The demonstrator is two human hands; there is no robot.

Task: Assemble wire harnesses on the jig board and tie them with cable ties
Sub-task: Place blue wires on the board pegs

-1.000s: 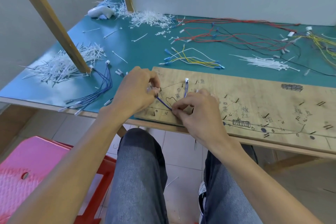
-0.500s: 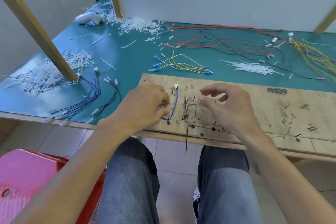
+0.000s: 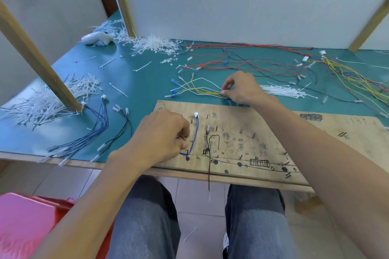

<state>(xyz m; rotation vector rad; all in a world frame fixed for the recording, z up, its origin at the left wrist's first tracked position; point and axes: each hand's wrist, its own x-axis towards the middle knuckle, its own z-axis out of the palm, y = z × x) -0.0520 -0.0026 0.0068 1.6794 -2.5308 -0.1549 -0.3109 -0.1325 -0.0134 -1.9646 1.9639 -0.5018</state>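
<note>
In the head view we see the yellow and white wire bundle (image 3: 200,88) lying on the teal counter (image 3: 147,82) just beyond the jig board (image 3: 231,120), with its long axis going left to right. Our right hand (image 3: 240,88), the nearer one, pinches its right end. Well apart, our left hand (image 3: 162,136) grips the blue wire (image 3: 196,132) on the board. White panels stand behind.

Handwritten "50" marks and a "139" on the jig board (image 3: 231,119); remaining scribbles unreadable.
</note>
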